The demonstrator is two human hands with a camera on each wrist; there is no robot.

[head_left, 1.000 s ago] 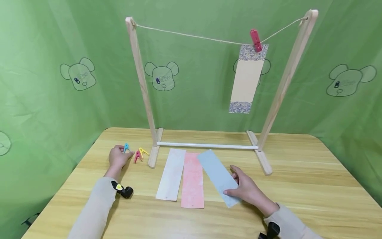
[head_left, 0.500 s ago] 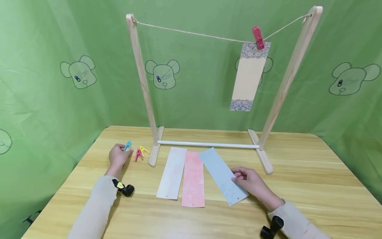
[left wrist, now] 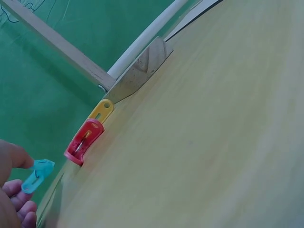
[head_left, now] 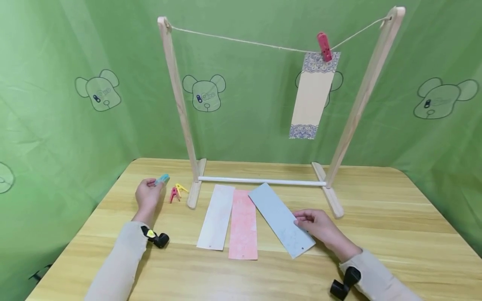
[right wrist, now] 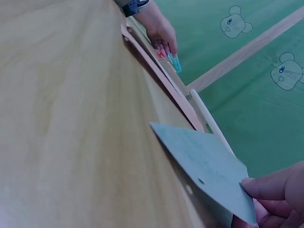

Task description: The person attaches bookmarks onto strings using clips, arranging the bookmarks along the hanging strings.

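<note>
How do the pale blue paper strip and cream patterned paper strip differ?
The right hand pinches the pale blue paper strip; a red plastic clip holds the cream patterned paper strip on a string. The blue strip shows faint markings; the cream strip, ornate end bands. Both are rectangular.

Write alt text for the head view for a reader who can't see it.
A person's right fingers pinch a blue card, left fingers a blue clip. A white card, a pink card and two clips lie on the table, near a frame with a patterned card clipped to its string.
</note>
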